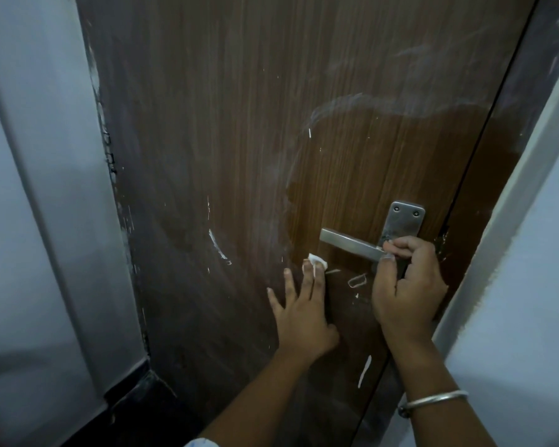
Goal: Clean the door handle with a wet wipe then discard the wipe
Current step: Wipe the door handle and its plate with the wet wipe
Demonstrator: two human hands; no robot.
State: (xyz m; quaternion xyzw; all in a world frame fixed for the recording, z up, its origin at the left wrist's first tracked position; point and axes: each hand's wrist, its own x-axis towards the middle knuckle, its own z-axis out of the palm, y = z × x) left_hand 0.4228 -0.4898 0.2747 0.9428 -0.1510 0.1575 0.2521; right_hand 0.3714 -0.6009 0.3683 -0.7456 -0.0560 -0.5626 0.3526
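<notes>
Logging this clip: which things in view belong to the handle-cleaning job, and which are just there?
Job: door handle, gripped by right hand; wet wipe, pressed to the door by left hand.
Just there: bangle, door frame, wall, white paint marks.

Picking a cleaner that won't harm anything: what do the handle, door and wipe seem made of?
The handle: looks like brushed steel or similar metal, grey with a dull sheen.
The door: wood-grain surface, maybe veneer or laminate; smooth, brown, streaked with pale smears.
The wipe: crumpled white wad, paper or soft fabric; cannot tell which.
</notes>
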